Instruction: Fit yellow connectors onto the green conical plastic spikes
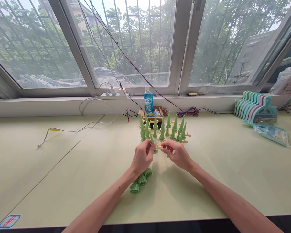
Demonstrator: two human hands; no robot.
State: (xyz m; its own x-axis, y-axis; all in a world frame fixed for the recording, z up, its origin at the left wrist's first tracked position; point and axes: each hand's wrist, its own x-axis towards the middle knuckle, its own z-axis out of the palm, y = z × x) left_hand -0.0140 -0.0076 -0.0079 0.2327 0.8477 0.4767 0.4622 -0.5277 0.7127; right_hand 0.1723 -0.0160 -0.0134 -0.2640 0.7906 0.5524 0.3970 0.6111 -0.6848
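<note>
My left hand (143,156) is closed around a green plastic plant-watering spike (156,151), its wider base downward. The fingertips of my right hand (178,154) pinch a small yellow valve (158,147) at the side of that spike. Whether the valve is fully seated cannot be made out. Behind my hands, several green spikes (168,124) stand upright with points up, yellow valves sticking out of their sides. More green spikes (142,180) lie partly hidden under my left wrist, their round open ends facing me.
A blue-labelled bottle (148,103) and a cardboard box (162,112) stand behind the spikes. Coiled red-and-blue wire (189,112) lies by the sill. Pastel hangers (259,108) are at the right, a white cable (65,130) at the left, and a power strip (113,94) on the sill.
</note>
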